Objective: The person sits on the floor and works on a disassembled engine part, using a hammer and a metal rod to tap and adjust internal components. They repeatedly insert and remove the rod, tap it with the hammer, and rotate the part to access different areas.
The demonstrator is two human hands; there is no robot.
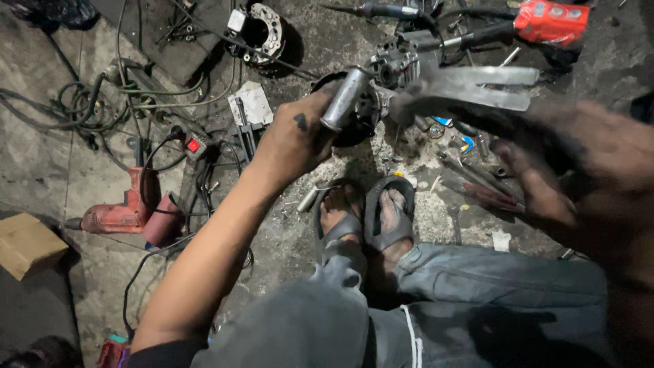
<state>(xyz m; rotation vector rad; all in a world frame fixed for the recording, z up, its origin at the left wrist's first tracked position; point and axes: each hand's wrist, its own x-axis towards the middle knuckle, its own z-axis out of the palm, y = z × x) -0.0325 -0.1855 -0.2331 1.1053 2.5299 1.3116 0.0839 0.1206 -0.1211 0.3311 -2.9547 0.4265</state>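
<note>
Head view: left hand (296,140) closed round a metal socket (344,99).

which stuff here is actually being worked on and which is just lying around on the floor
In hand:
- left hand gripping a metal socket tube
- right hand, blurred, with a flat metal wrench
- grey motor assembly between them

Lying about:
- red drill
- cardboard box
- coiled cables
- round metal ring part

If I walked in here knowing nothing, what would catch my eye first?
Most likely the grimy left hand at centre, gripping a silver metal bar against a greasy motor part. To the right, the blurred right hand holds a flat metal piece. A red power drill lies on the floor at left.
</note>
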